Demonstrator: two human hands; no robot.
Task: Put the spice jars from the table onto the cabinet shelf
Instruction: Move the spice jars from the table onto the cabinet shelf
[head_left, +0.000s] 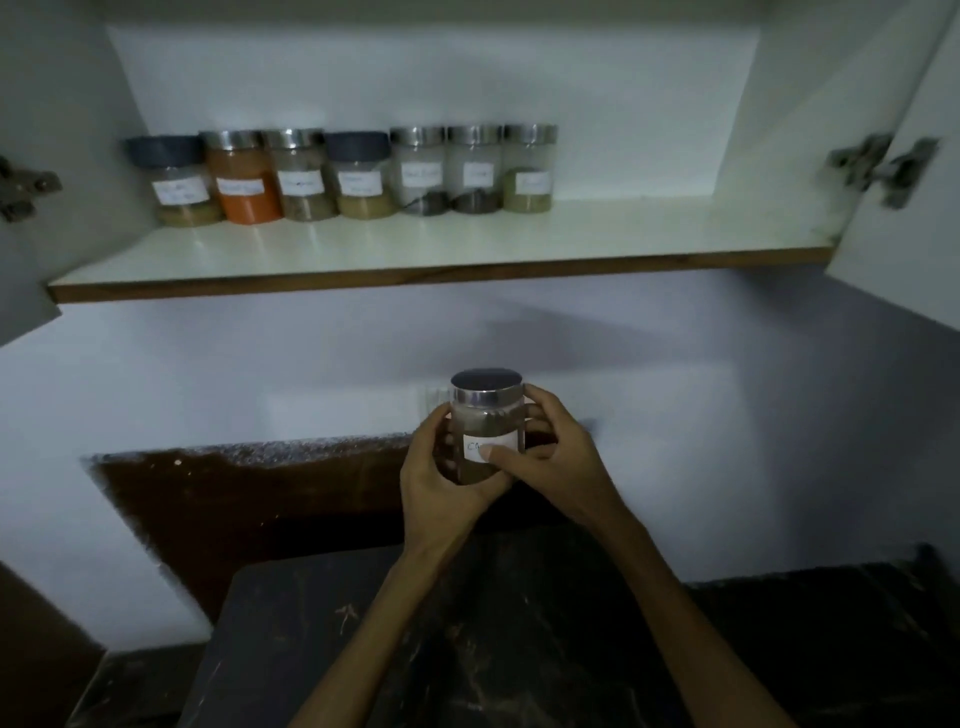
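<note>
While both hands grip it, spice jar (485, 431) sits below the shelf (415, 260).
Left hand (444, 480) cups base; right hand (553, 457) wraps side, thumb pinching label.

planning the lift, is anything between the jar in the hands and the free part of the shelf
Nothing visible blocks it. The held jar, gripped by the left hand and right hand, sits below the shelf. The row of seven jars fills the left and middle; the right part is bare and both doors are open.
</note>
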